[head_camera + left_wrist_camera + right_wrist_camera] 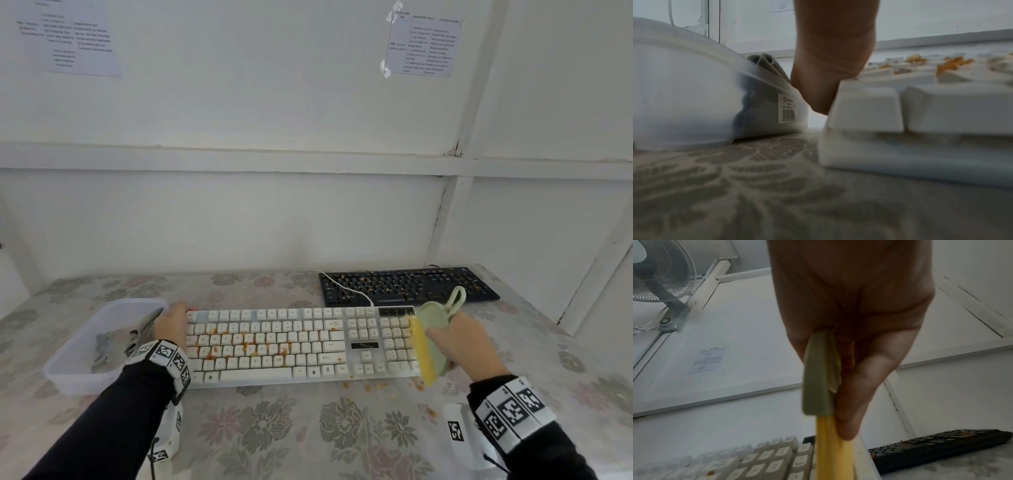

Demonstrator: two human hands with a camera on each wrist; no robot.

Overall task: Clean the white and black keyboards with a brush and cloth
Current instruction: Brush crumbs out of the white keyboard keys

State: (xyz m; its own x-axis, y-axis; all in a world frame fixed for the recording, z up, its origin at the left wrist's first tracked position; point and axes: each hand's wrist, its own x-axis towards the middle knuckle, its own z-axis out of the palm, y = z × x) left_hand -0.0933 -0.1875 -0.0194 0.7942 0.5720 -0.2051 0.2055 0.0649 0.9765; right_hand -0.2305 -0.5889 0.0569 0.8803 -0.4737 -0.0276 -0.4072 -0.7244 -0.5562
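Note:
A white keyboard (pixel 294 346) lies across the table's middle, its letter keys strewn with orange crumbs. My left hand (pixel 173 325) grips its left end (pixel 865 110). My right hand (pixel 459 342) holds a green brush with yellow bristles (pixel 430 342) on edge over the number pad at the keyboard's right end; in the right wrist view the fingers (pixel 865 386) clamp the green body (pixel 818 381) above the keys (pixel 764 462). A black keyboard (pixel 407 284), also crumbed, lies behind at the right (pixel 937 449). A grey cloth (pixel 102 346) sits in the tub.
A translucent plastic tub (pixel 85 373) stands just left of the white keyboard, close against my left hand (pixel 694 97). Loose crumbs (pixel 370 387) lie on the flowered tablecloth (pixel 274 431) in front of the keyboard's right end. A white wall stands behind the table.

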